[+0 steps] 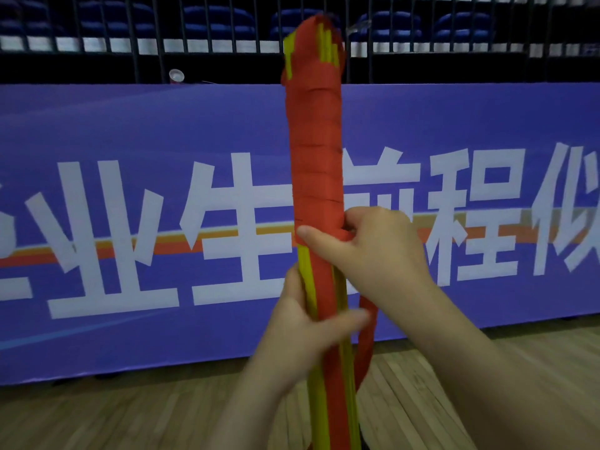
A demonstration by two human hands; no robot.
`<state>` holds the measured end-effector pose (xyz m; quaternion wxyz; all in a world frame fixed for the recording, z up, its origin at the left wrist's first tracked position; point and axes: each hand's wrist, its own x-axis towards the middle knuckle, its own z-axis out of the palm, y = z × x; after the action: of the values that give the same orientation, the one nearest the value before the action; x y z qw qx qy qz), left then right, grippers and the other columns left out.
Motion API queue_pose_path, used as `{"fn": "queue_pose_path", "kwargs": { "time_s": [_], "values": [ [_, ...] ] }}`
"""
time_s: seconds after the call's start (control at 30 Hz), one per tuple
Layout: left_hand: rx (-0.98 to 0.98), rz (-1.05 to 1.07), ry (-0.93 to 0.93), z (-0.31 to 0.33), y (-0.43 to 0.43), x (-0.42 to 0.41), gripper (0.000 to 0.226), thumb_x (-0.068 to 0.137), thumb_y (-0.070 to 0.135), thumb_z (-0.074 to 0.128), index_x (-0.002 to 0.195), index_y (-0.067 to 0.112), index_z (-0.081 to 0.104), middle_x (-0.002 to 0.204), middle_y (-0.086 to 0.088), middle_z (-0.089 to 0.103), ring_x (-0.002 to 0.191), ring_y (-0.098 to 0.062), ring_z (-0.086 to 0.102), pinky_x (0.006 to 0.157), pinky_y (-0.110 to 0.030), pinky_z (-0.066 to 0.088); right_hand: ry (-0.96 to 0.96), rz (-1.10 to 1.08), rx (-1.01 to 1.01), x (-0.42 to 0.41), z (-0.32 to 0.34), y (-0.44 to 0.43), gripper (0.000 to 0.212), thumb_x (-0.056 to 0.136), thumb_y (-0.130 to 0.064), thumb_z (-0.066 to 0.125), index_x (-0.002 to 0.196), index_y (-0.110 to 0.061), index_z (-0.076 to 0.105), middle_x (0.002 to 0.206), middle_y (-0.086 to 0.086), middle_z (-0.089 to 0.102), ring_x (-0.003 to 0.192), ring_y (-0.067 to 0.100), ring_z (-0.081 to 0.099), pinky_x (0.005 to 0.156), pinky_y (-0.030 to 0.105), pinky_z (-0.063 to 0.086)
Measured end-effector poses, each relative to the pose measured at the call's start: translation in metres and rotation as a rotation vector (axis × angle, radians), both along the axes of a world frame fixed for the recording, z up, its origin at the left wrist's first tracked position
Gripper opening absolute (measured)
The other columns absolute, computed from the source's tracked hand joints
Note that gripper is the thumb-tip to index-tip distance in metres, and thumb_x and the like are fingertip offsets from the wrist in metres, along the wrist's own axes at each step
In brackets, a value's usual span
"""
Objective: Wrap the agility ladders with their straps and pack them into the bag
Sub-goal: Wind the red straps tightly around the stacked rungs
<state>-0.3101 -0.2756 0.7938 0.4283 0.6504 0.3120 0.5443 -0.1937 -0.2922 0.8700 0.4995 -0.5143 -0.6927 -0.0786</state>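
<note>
A bundle of yellow agility ladder rungs (306,280) stands upright in front of me. A red strap (316,151) is wound tightly round its upper half, with yellow rung ends showing at the top. My left hand (302,323) grips the bundle below the wound part. My right hand (367,241) pinches the strap at the lowest turn, thumb across the front. The loose part of the strap (367,345) hangs in a loop behind my right wrist. No bag is in view.
A purple banner (130,206) with large white characters runs across the scene just behind the bundle. Wooden floor (97,417) lies below. A black railing (162,34) and blue seats are behind the banner, with a cup (176,76) on the ledge.
</note>
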Motion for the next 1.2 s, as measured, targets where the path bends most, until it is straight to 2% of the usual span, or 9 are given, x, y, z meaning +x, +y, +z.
{"fn": "queue_pose_path", "kwargs": {
  "time_s": [0.2,0.43,0.57,0.67,0.73,0.8,0.93,1.03,1.2],
  "values": [
    [0.052,0.295,-0.140,-0.006,-0.002,0.018,0.038,0.072,-0.003,0.074,0.093,0.020,0.052,0.070,-0.004,0.056,0.058,-0.013,0.058,0.055,-0.033,0.050,0.072,0.398,-0.199,0.012,0.001,0.003,0.050,0.065,-0.067,0.064,0.076,-0.018,0.065,0.047,-0.001,0.043,0.045,0.012,0.038,0.050,0.036,0.036],
    [-0.054,-0.336,-0.327,0.007,-0.010,-0.001,0.050,0.041,0.009,0.074,0.090,0.008,0.064,0.072,-0.011,0.054,0.055,-0.023,0.053,0.049,-0.028,0.044,0.309,0.814,-0.246,0.029,0.001,0.001,0.019,0.081,-0.004,0.065,0.096,-0.004,0.054,0.042,-0.007,0.052,0.038,-0.002,0.047,0.047,0.005,0.035],
    [-0.166,-0.804,-0.354,0.012,-0.025,-0.005,0.052,0.056,0.014,0.075,0.103,0.002,0.057,0.076,-0.010,0.054,0.058,-0.021,0.054,0.058,-0.032,0.041,0.312,0.931,-0.356,0.031,0.006,0.002,0.044,0.066,-0.025,0.080,0.099,-0.010,0.055,0.047,-0.009,0.060,0.044,-0.004,0.056,0.048,0.005,0.040],
    [-0.255,-0.783,-0.114,-0.007,-0.030,-0.023,0.042,0.076,0.023,0.066,0.089,-0.015,0.053,0.069,-0.012,0.067,0.058,-0.019,0.061,0.067,-0.027,0.050,0.251,1.019,-0.417,0.027,0.000,0.007,0.049,0.051,-0.066,0.075,0.072,-0.022,0.066,0.049,-0.010,0.060,0.045,0.000,0.054,0.046,0.012,0.042],
    [-0.201,-0.675,0.081,-0.004,-0.036,-0.033,0.071,0.060,0.038,0.080,0.085,-0.022,0.051,0.073,-0.024,0.067,0.055,-0.024,0.061,0.078,-0.026,0.052,0.291,1.026,-0.406,0.025,0.000,0.002,0.047,0.050,-0.066,0.077,0.055,-0.021,0.064,0.039,-0.008,0.051,0.033,0.001,0.045,0.036,0.013,0.035],
    [-0.173,-0.505,0.057,0.014,-0.029,-0.024,0.043,0.060,0.016,0.078,0.081,-0.017,0.059,0.066,-0.032,0.063,0.058,-0.018,0.067,0.073,-0.023,0.054,0.358,0.934,-0.340,0.027,0.004,-0.004,0.038,0.063,-0.050,0.079,0.053,-0.017,0.062,0.040,-0.004,0.053,0.031,0.005,0.047,0.034,0.015,0.037],
    [-0.040,-0.134,-0.008,0.020,-0.028,0.008,0.067,0.049,0.028,0.085,0.110,0.033,0.056,0.090,0.008,0.071,0.080,-0.007,0.069,0.060,-0.025,0.056,0.247,0.337,-0.082,0.021,0.014,-0.010,0.053,0.071,-0.059,0.068,0.064,-0.006,0.067,0.049,0.001,0.059,0.046,0.014,0.057,0.050,0.027,0.050],
    [0.105,0.224,0.063,0.005,-0.020,0.030,0.061,0.058,0.027,0.087,0.102,0.033,0.045,0.077,0.017,0.064,0.069,0.002,0.063,0.056,-0.021,0.051,0.011,0.011,-0.038,0.014,0.012,-0.007,0.058,0.068,-0.070,0.060,0.061,-0.012,0.065,0.046,0.000,0.053,0.046,0.012,0.051,0.050,0.028,0.042],
    [0.095,0.191,-0.106,0.003,-0.013,0.019,0.044,0.055,0.013,0.073,0.094,0.022,0.054,0.056,0.010,0.057,0.051,-0.007,0.055,0.049,-0.023,0.048,-0.021,0.519,-0.390,0.034,0.018,-0.014,0.030,0.074,-0.040,0.074,0.087,-0.014,0.068,0.053,-0.007,0.064,0.047,0.003,0.056,0.051,0.017,0.046]
  ]
}}
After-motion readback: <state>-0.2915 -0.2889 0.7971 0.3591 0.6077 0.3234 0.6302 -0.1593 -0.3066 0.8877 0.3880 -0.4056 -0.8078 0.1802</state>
